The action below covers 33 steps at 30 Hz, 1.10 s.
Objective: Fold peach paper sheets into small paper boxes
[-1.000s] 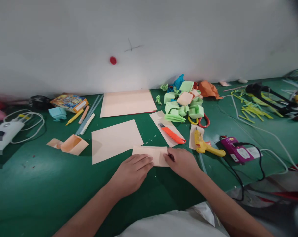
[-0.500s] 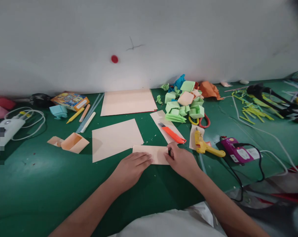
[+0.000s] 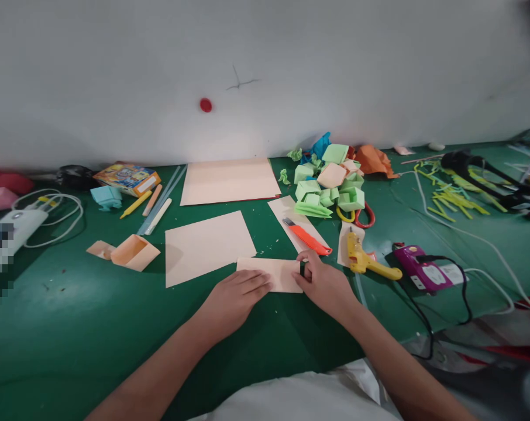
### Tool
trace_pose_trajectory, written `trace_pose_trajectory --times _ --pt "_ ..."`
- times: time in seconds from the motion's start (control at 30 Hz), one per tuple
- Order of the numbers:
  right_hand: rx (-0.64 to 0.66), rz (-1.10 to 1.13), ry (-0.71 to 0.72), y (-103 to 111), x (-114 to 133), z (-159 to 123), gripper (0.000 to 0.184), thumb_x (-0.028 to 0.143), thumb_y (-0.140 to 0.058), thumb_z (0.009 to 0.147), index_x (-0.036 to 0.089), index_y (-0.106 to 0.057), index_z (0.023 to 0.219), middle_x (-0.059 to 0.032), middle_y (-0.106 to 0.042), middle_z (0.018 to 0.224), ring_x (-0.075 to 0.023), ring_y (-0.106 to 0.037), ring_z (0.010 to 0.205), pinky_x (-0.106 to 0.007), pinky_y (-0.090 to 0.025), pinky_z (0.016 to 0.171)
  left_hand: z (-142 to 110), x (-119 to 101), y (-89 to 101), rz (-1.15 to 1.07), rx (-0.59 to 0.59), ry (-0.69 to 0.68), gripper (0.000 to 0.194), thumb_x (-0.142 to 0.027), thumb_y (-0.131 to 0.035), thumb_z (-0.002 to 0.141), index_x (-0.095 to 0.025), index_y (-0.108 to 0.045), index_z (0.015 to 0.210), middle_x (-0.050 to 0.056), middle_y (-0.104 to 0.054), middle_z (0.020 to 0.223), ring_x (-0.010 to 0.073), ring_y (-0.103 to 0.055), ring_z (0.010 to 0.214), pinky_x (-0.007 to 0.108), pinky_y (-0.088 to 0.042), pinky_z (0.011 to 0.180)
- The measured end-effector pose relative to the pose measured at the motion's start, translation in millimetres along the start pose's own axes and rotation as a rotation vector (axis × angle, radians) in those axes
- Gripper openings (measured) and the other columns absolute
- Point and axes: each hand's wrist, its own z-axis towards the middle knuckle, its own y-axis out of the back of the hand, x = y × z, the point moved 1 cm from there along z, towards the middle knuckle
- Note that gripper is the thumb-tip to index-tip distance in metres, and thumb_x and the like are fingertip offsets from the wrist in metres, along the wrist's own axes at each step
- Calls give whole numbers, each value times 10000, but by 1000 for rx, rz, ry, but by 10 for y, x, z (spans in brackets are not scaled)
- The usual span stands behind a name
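A narrow peach strip of paper (image 3: 285,272), apparently folded, lies on the green table in front of me. My left hand (image 3: 241,292) rests flat on its left half, fingers stretched out together. At its right end, my right hand (image 3: 324,283) has curled fingers, thumb and forefinger on the edge; a small dark gap shows between them. Behind the strip, a larger peach sheet (image 3: 210,248) lies flat to the left. An orange box cutter (image 3: 309,238) rests on another peach strip (image 3: 285,206) just beyond my right hand.
Right of my hand are a yellow glue gun (image 3: 365,261), red-and-yellow scissors (image 3: 365,216) and a purple device (image 3: 423,269) with cables. Folded green paper pieces (image 3: 330,181) are heaped at the back. An open peach paper box (image 3: 136,253) and yellow marker (image 3: 136,204) lie left.
The fingers of my right hand have shifted very slightly at the paper's right end. My left hand stays flat on it. The whole view has moved a little.
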Motion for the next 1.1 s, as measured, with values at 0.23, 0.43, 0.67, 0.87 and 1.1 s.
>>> trace_pose_trajectory --times 0.23,0.43,0.67,0.87,1.1 --pt "16 16 25 23 -3 0 271 289 -579 925 260 -562 1194 55 -608 689 -162 -587 638 -248 -296 556 10 1 12 1 15 3 508 -30 -388 949 -184 -640 1362 44 -681 1386 218 -611 1308 404 -531 1081" --pt "18 17 20 16 -21 9 251 288 -585 926 279 -593 1176 61 -608 690 -152 -577 626 -250 -296 547 12 -19 15 7 36 9 533 -7 -374 929 -173 -641 1359 48 -676 1393 228 -610 1312 413 -530 1084" --pt "3 30 -10 24 -15 7 266 322 -579 933 276 -592 1195 65 -607 682 -153 -577 616 -254 -307 536 13 -68 14 2 56 39 500 -49 -382 959 -165 -618 1384 66 -656 1419 219 -594 1331 407 -510 1108" --pt "-9 27 -28 15 -11 22 278 355 -577 945 275 -594 1211 61 -618 683 -163 -589 632 -261 -312 548 3 -76 6 3 63 48 524 -24 -391 935 -153 -606 1395 70 -644 1435 228 -588 1336 416 -507 1108" --pt "-24 25 -41 1 -16 37 287 364 -585 941 269 -597 1212 53 -635 686 -172 -606 649 -266 -306 551 -2 -56 -10 -3 76 70 620 27 -382 874 -198 -589 1414 34 -632 1452 199 -558 1365 384 -480 1128"
